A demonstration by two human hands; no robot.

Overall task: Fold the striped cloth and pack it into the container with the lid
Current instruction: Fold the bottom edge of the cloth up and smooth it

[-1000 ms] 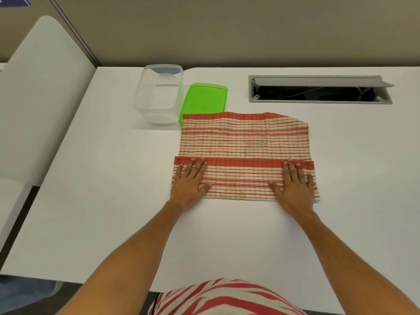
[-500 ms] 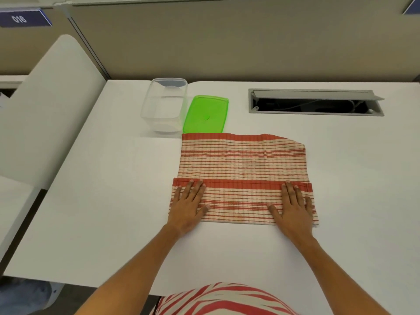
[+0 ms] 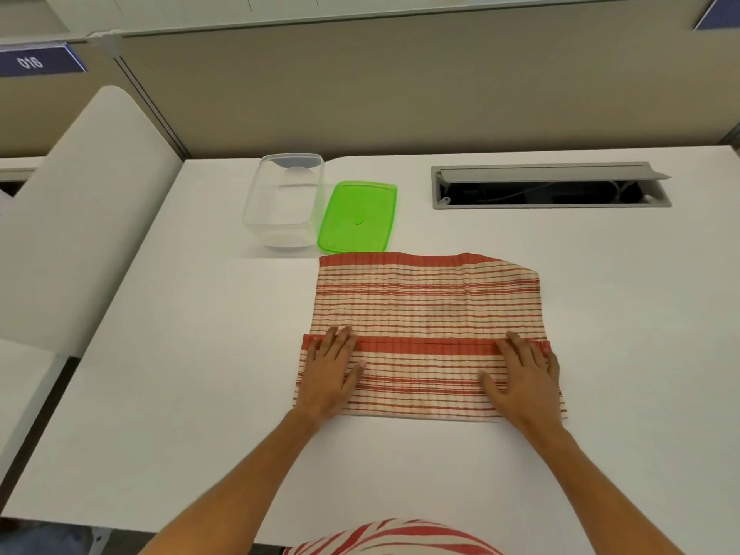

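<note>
White desk surface (image 3: 200, 354) fills my only view, the head camera, with a beige partition behind and a grey cable hatch (image 3: 550, 186) set into the far right. Near the back sit the clear plastic container (image 3: 284, 202), empty, and just beside it on the right the flat green plastic lid (image 3: 358, 216), off the tub. My red-and-cream striped cloth (image 3: 428, 298) lies flat just in front of the lid, its near edge turned up into one fold. My left hand (image 3: 330, 372) and right hand (image 3: 520, 378) rest open, palms down, on the two ends of that folded band, gripping nothing. I judge the risk is the fold creeping askew if one palm slides faster; the far right corner already looks slightly uneven, though wide-angle distortion may exaggerate it. A bulky fold might not fit the tub.
</note>
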